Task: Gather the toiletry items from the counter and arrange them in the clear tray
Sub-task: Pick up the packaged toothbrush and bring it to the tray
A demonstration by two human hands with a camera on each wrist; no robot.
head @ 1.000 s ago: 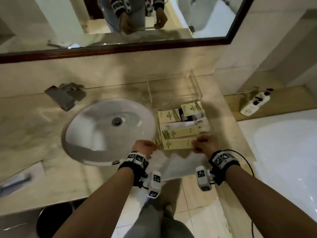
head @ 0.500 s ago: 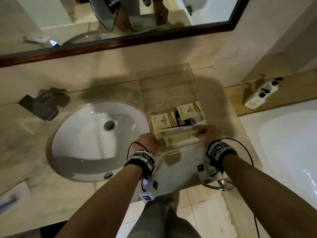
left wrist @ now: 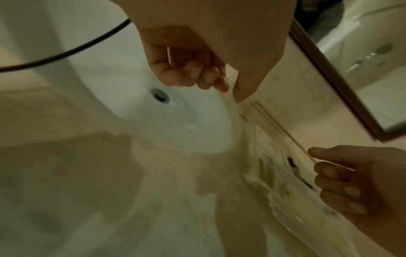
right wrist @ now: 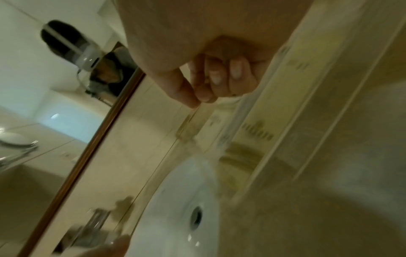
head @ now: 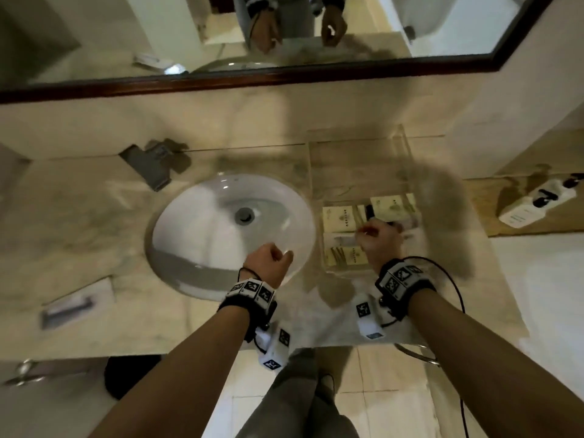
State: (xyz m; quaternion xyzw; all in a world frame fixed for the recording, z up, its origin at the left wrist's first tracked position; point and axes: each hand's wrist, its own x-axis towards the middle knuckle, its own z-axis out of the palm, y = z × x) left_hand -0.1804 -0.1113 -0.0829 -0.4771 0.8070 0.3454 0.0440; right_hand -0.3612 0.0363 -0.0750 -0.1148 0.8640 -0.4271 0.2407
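Note:
The clear tray (head: 360, 159) stands on the marble counter right of the sink, with several cream toiletry boxes (head: 343, 218) lying in its near half. The nearest long box (head: 344, 256) lies along the tray's front. My left hand (head: 268, 259) hovers over the basin's front right rim, fingers curled, holding nothing; the left wrist view shows the same empty hand (left wrist: 197, 74). My right hand (head: 377, 237) is above the boxes in the tray, its fingers (right wrist: 211, 81) curled with the thumb against them and nothing held. It hides part of the middle boxes.
The white sink (head: 227, 229) with a grey faucet (head: 155, 164) fills the counter's middle. A white pump bottle (head: 537, 203) lies on the wooden ledge at the right, beside the bathtub. A flat packet (head: 76, 303) lies at the counter's left front. A mirror (head: 284, 33) hangs behind.
Both hands held the long cream box by its ends and set it into the tray's front. They have let go; the left hand has moved left over the sink.

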